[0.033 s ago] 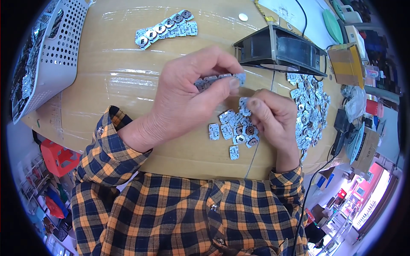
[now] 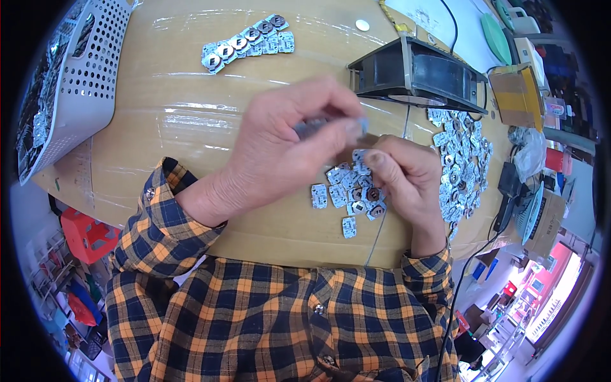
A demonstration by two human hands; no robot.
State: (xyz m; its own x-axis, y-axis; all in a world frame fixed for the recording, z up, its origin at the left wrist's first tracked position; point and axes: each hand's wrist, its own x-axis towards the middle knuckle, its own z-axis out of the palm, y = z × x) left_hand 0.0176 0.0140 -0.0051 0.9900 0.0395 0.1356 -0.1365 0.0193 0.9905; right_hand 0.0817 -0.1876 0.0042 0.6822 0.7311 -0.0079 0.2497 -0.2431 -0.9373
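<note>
1. Silver-grey small plates [image 2: 312, 130] are sitting in the left hand [image 2: 280, 134], which is closing its thumb and fingers around them over the middle of the surface [image 2: 184, 137]; blur is hiding their exact number.
2. Near and to the right, the right hand [image 2: 410, 172] is pinching a single plate [image 2: 359, 158] between thumb and curled fingers, just beside the left fingertips.
3. Below that piece, a loose cluster [image 2: 337, 195] is lying on the surface, some plates showing dark round centres; one square plate [image 2: 319, 196] is resting at its left and another [image 2: 349, 227] on its near side.
4. Farther right, a large heap [image 2: 459, 169] of similar plates is spreading beside the right wrist.
5. On the far left, a slanting double row [image 2: 238, 43] of plates is lying well apart from the hands.
6. A pale perforated basket [image 2: 95, 67] is standing at the left edge, and a black framed device [image 2: 439, 73] is standing at the far right.
</note>
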